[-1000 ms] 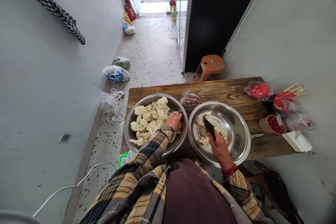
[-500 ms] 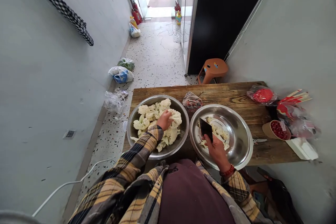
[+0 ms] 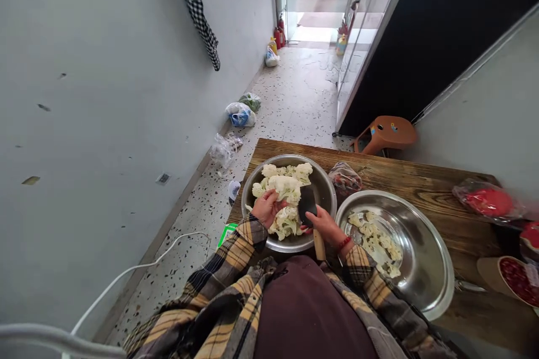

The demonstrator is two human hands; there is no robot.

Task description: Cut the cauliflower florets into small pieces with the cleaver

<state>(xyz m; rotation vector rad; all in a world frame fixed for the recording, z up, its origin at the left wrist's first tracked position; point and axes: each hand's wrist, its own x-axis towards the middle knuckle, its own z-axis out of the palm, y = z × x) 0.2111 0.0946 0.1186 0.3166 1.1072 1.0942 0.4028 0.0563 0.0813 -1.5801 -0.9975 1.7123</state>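
Note:
My left hand [image 3: 268, 207] is closed around a piece of cauliflower [image 3: 284, 186], held over the left steel bowl [image 3: 326, 193]. In my right hand [image 3: 329, 225] is a cleaver [image 3: 307, 206] with a dark blade and a wooden handle. Its blade stands upright against the right side of the held piece. Below both hands, more cauliflower [image 3: 287, 223] lies in the bowl. To the right, a second steel basin [image 3: 421, 235] holds small cut cauliflower pieces [image 3: 379, 240]. My fingertips on the cleaver are partly hidden.
A crumpled bag [image 3: 345, 178] sits between the basins on the wooden table [image 3: 404, 176]. At right are a red package [image 3: 488, 202], a tub of red bits [image 3: 516, 279] and a knife [image 3: 470, 286]. An orange stool [image 3: 389, 132] stands behind; bags [image 3: 241, 115] line the left wall.
My left hand has lifted a cauliflower piece from the bowl. My right hand has brought the cleaver from over the right basin to that piece. The view has swung left.

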